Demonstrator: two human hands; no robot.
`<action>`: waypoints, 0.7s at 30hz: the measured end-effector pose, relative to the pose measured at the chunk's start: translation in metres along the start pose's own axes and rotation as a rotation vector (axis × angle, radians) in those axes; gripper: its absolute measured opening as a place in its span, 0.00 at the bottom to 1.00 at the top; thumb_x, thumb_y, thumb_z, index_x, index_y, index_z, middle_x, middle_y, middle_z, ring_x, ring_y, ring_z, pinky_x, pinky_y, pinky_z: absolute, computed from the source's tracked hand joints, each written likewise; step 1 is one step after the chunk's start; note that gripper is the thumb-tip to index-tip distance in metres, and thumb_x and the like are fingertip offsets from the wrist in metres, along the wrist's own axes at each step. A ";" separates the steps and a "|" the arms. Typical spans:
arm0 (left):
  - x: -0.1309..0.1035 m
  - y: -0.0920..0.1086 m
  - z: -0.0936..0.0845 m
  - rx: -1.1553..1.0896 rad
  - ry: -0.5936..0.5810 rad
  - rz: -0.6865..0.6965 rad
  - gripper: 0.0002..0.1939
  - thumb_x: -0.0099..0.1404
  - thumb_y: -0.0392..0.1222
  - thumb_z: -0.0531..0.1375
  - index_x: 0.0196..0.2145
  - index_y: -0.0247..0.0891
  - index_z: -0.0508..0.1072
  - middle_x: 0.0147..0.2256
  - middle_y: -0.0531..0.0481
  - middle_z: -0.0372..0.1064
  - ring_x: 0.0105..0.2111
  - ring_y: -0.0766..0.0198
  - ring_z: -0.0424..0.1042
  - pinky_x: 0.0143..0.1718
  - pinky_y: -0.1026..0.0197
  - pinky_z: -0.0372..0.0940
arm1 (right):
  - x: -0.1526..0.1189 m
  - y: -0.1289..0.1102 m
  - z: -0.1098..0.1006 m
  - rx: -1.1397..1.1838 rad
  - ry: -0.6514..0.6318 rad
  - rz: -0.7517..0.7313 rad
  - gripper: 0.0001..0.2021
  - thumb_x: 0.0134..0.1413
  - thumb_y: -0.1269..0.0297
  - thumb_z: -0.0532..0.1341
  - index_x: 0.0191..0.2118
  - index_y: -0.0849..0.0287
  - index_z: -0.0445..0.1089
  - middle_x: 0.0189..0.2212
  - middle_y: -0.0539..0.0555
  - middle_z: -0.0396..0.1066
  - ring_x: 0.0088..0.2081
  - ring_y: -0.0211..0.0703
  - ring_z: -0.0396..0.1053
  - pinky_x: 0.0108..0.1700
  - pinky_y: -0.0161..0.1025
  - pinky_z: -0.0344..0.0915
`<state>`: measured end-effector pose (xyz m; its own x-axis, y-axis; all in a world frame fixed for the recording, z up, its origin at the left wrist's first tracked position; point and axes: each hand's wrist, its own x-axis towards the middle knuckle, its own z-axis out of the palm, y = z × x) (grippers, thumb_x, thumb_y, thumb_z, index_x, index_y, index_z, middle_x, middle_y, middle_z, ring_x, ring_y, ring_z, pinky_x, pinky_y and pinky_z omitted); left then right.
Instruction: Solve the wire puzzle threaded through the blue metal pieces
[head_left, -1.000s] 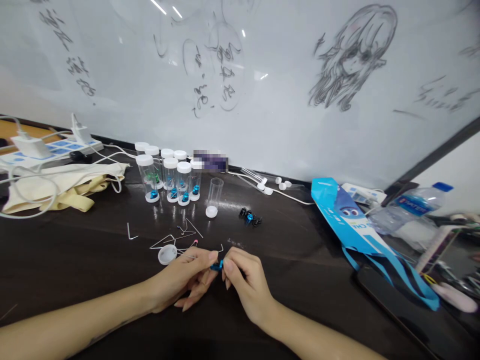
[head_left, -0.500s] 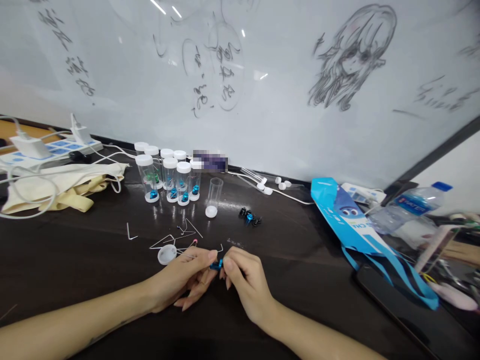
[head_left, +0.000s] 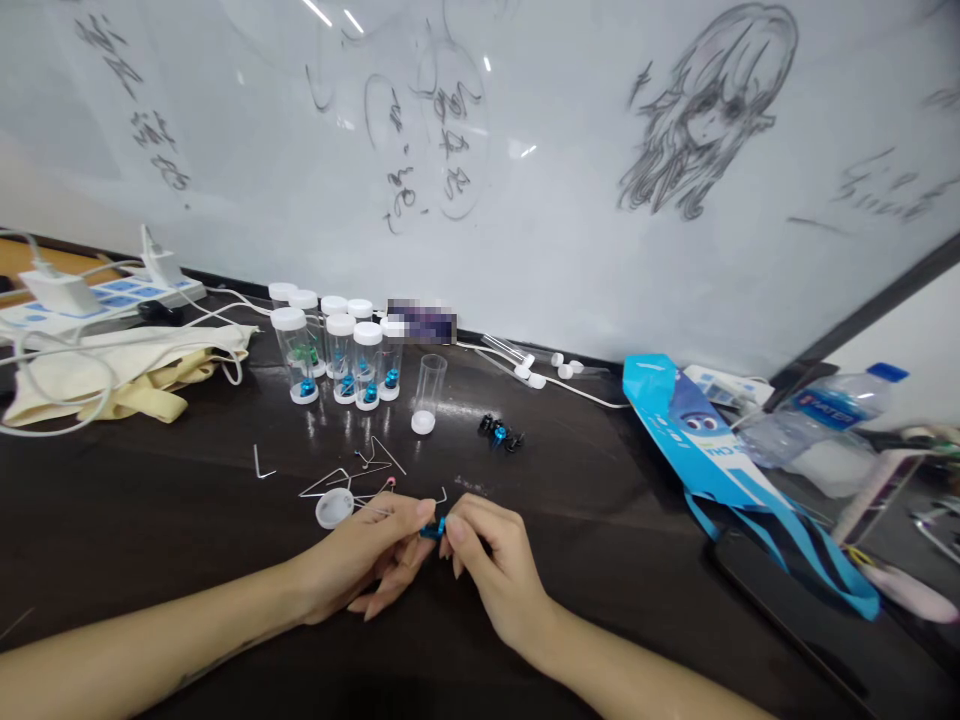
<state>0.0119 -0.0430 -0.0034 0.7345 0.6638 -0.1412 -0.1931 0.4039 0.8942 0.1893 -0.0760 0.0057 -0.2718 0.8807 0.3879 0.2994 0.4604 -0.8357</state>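
My left hand (head_left: 390,550) pinches a small blue metal part (head_left: 432,530) between thumb and fingers. From the other side, the thumb and fingertips of my right hand (head_left: 491,555) close on the part's right end; whether a smaller piece is between them is hidden. A thin bent metal tip (head_left: 442,493) shows just above the fingertips. Beside my left hand lie a round white cap (head_left: 334,509), thin bent wires (head_left: 379,462) and a small pink bead (head_left: 391,483). Farther left is an L-shaped hex key (head_left: 262,464).
Capped clear tubes (head_left: 367,360) with blue pieces inside stand at the back. An uncapped tube (head_left: 430,385) and a pile of black and blue parts (head_left: 501,432) are nearer. A blue bag (head_left: 675,420) and a water bottle (head_left: 840,410) stand right; a cloth bag (head_left: 127,365) lies left.
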 end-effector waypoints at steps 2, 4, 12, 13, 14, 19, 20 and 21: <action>0.001 0.000 -0.001 -0.022 0.007 -0.006 0.27 0.66 0.60 0.55 0.19 0.37 0.63 0.11 0.59 0.54 0.07 0.75 0.52 0.06 0.74 0.43 | 0.000 0.000 0.001 -0.008 0.021 0.005 0.14 0.66 0.62 0.56 0.27 0.59 0.65 0.25 0.49 0.62 0.27 0.38 0.62 0.32 0.36 0.58; 0.002 -0.001 -0.002 -0.045 0.020 -0.009 0.26 0.66 0.60 0.55 0.20 0.37 0.63 0.10 0.60 0.54 0.07 0.75 0.52 0.06 0.74 0.43 | -0.001 -0.001 0.002 0.003 0.035 0.011 0.07 0.64 0.64 0.58 0.34 0.59 0.68 0.32 0.51 0.64 0.27 0.36 0.61 0.31 0.35 0.59; 0.001 -0.002 -0.002 -0.012 0.004 -0.008 0.27 0.66 0.60 0.55 0.19 0.37 0.62 0.10 0.59 0.53 0.07 0.75 0.52 0.06 0.74 0.43 | 0.000 -0.001 0.000 -0.006 0.017 -0.003 0.17 0.67 0.61 0.55 0.25 0.58 0.64 0.24 0.49 0.63 0.28 0.39 0.62 0.32 0.37 0.58; 0.000 -0.001 -0.001 -0.003 -0.001 -0.008 0.27 0.66 0.60 0.56 0.19 0.37 0.62 0.10 0.59 0.53 0.08 0.75 0.52 0.06 0.74 0.44 | 0.001 -0.001 0.000 -0.008 0.007 -0.006 0.19 0.67 0.61 0.53 0.23 0.58 0.62 0.22 0.49 0.61 0.27 0.39 0.62 0.32 0.37 0.57; 0.000 -0.001 -0.001 0.003 -0.004 -0.008 0.26 0.65 0.60 0.56 0.20 0.37 0.63 0.10 0.59 0.53 0.08 0.75 0.52 0.06 0.74 0.44 | 0.001 -0.001 0.000 -0.008 0.001 -0.007 0.20 0.68 0.61 0.53 0.22 0.58 0.61 0.21 0.48 0.61 0.27 0.39 0.61 0.32 0.37 0.57; 0.001 -0.001 -0.002 -0.026 0.016 -0.008 0.26 0.67 0.59 0.54 0.20 0.37 0.63 0.11 0.59 0.54 0.07 0.75 0.52 0.06 0.73 0.43 | 0.000 -0.001 0.001 -0.008 0.040 0.005 0.09 0.64 0.65 0.58 0.32 0.58 0.67 0.29 0.50 0.63 0.27 0.37 0.61 0.31 0.36 0.58; 0.001 -0.002 -0.002 -0.036 0.021 -0.007 0.26 0.67 0.59 0.54 0.20 0.37 0.63 0.10 0.59 0.54 0.07 0.74 0.52 0.06 0.73 0.43 | 0.000 -0.001 0.002 0.002 0.046 0.005 0.05 0.63 0.66 0.59 0.35 0.58 0.68 0.33 0.51 0.64 0.27 0.36 0.61 0.31 0.35 0.59; 0.002 -0.002 -0.002 -0.044 0.025 -0.007 0.26 0.68 0.59 0.54 0.20 0.37 0.63 0.10 0.59 0.54 0.07 0.74 0.52 0.06 0.73 0.43 | 0.000 -0.001 0.002 0.012 0.050 0.005 0.03 0.62 0.66 0.59 0.38 0.58 0.69 0.35 0.51 0.64 0.27 0.35 0.61 0.30 0.35 0.59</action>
<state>0.0123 -0.0410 -0.0062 0.7197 0.6759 -0.1584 -0.2166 0.4354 0.8738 0.1874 -0.0769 0.0054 -0.2247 0.8874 0.4026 0.2893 0.4552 -0.8421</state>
